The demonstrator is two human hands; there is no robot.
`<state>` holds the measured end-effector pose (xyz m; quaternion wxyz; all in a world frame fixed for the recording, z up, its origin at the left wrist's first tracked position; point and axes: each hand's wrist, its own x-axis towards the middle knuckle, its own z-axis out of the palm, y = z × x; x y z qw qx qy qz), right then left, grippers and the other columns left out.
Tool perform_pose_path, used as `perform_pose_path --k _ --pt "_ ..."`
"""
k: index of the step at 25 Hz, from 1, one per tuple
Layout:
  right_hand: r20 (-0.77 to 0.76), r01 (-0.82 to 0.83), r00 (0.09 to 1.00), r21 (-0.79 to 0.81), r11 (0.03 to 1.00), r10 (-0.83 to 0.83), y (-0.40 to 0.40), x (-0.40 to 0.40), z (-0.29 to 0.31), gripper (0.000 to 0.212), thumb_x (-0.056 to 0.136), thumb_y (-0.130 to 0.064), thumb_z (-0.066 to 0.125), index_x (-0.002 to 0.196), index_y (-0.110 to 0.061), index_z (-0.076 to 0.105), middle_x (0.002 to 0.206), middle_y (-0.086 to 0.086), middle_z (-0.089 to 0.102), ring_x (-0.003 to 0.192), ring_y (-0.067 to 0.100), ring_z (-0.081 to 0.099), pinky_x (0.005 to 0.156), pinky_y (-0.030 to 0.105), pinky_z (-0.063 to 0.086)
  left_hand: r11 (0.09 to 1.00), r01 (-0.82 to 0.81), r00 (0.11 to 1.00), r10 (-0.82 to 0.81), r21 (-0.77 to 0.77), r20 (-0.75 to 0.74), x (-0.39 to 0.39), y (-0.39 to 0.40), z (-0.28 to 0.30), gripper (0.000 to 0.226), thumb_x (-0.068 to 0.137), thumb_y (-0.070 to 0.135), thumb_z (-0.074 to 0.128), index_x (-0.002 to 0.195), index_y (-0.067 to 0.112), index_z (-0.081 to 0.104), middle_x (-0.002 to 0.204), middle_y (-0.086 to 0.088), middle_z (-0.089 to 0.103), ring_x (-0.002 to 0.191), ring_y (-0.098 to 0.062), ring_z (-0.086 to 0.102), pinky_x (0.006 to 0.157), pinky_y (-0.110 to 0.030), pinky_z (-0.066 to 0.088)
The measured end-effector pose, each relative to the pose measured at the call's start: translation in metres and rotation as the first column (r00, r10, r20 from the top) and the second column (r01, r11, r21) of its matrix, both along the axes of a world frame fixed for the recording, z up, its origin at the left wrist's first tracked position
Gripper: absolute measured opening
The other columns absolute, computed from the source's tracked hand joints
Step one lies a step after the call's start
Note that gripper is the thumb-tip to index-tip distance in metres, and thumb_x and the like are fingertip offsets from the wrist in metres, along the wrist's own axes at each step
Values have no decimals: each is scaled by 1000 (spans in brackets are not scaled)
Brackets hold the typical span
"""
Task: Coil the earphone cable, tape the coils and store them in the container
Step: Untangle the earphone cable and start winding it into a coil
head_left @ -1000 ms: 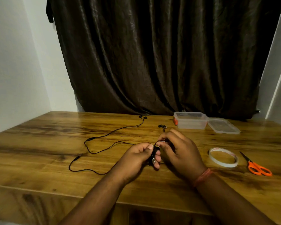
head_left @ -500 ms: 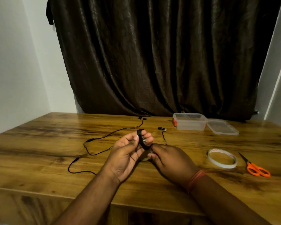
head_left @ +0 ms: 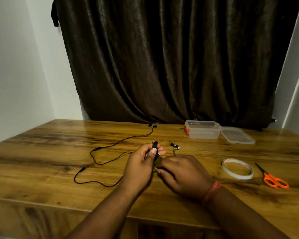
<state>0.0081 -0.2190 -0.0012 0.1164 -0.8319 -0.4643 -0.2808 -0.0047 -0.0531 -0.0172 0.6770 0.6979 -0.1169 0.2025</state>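
My left hand (head_left: 141,165) grips a small coil of black earphone cable (head_left: 155,146) wound around its fingers, with the metal jack plug showing beside the thumb. My right hand (head_left: 183,173) sits just right of it, fingers curled on the cable strand at the coil's lower end. That cable's earbuds (head_left: 174,146) hang loose just beyond the hands. A second black earphone cable (head_left: 110,145) lies uncoiled on the table to the left, its buds at the far edge. The clear plastic container (head_left: 203,130) stands open at the back right.
The container's lid (head_left: 237,136) lies flat to its right. A roll of white tape (head_left: 237,169) and orange-handled scissors (head_left: 273,178) lie on the wooden table (head_left: 41,161) to the right of my hands. A dark curtain hangs behind the table.
My left hand turned palm-up and lifted the coil away from the table; my right hand dropped lower and drew the cable strand down. More of the cable is wound onto the coil.
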Motion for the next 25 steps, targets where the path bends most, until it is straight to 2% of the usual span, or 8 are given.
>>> perform_pose_path --k 3,5,7,10,12,15,20,25 --pt "-26 -3 1000 39 999 4 -4 0 3 7 93 -35 57 97 -30 58 89 -12 64 79 9 59 65 27 47 977 -19 1000 17 213 11 3 2 -6 26 101 22 49 103 37 70 102 13 74 99 -4 68 87 -29 54" --pt "-55 9 998 112 994 -2 -11 3 5 7 94 -36 57 98 -31 59 92 -15 62 81 5 57 65 22 43 959 41 999 -33 282 -35 4 1 -10 19 98 29 49 100 28 68 94 3 74 94 -17 69 87 -43 54" --pt "-85 33 996 202 979 -16 -16 6 7 4 94 -34 58 94 -31 60 89 -17 55 79 1 52 63 20 39 968 178 981 -161 177 -109 2 -3 -11 26 96 31 49 98 13 67 86 -12 72 87 -33 67 88 -53 49" --pt "-149 44 989 335 941 7 -17 9 5 5 93 -22 59 94 -27 58 89 -19 48 81 -1 50 65 20 42 933 357 916 -359 -43 -178 0 -2 -7 32 94 27 51 98 -2 62 82 -14 67 70 -24 61 77 -45 46" --pt "-171 37 985 419 907 39 -15 11 5 12 92 -13 61 95 -25 57 91 -19 49 85 0 52 69 20 44 897 426 879 -442 -120 -178 -3 1 -2 26 92 22 53 95 -1 64 81 -11 67 64 -18 59 70 -37 49" --pt "-212 48 976 460 887 57 -13 14 4 11 95 -13 59 92 -24 59 91 -17 52 86 4 55 71 24 46 859 482 845 -508 -175 -166 -8 4 5 15 90 16 57 88 9 70 79 -9 67 65 -16 62 64 -28 52" --pt "-342 79 939 300 951 30 -9 16 -3 11 99 -21 51 92 -28 56 87 -13 58 80 5 54 70 32 47 787 471 843 -535 -399 -59 -10 10 12 14 85 10 62 92 4 72 85 -15 69 76 -22 68 71 -29 58" --pt "-346 67 938 89 994 -32 -7 16 -7 13 101 -37 46 98 -27 54 92 -8 62 79 11 56 69 36 47 691 436 866 -497 -577 59 -2 17 11 19 87 6 62 102 1 73 114 -26 69 103 -29 71 83 -33 58"
